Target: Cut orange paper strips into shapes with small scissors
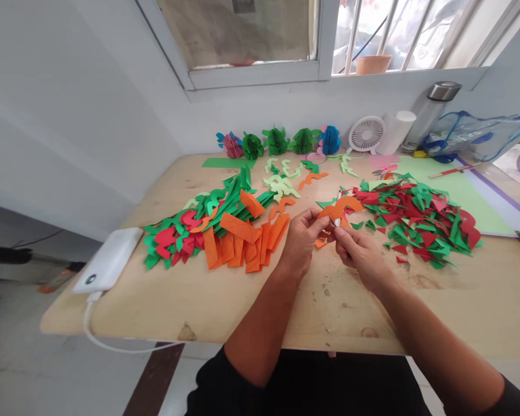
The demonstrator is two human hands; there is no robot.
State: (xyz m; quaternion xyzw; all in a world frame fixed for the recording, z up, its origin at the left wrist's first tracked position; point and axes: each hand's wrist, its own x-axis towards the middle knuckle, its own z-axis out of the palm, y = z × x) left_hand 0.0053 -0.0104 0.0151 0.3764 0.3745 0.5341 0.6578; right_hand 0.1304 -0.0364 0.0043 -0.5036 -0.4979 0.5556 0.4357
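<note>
My left hand point(302, 238) pinches a curved orange paper piece point(347, 204) above the middle of the table. Close against it, my right hand point(359, 249) has its fingers closed at the paper's lower edge; something slim and pale shows by its fingertips, too small to name for certain. Left of my hands lie folded orange paper strips point(242, 245), beside long green strips point(231, 202) and red and green cut shapes point(173, 240). A heap of red and green scraps point(420, 216) is to the right of my hands.
Along the wall stand green paper honeycomb figures point(277, 141), a small white fan point(366, 134), a glass bottle point(429, 112) and a clear blue-edged bag point(481, 136). A white power bank point(108, 260) with a cable lies at the table's left edge.
</note>
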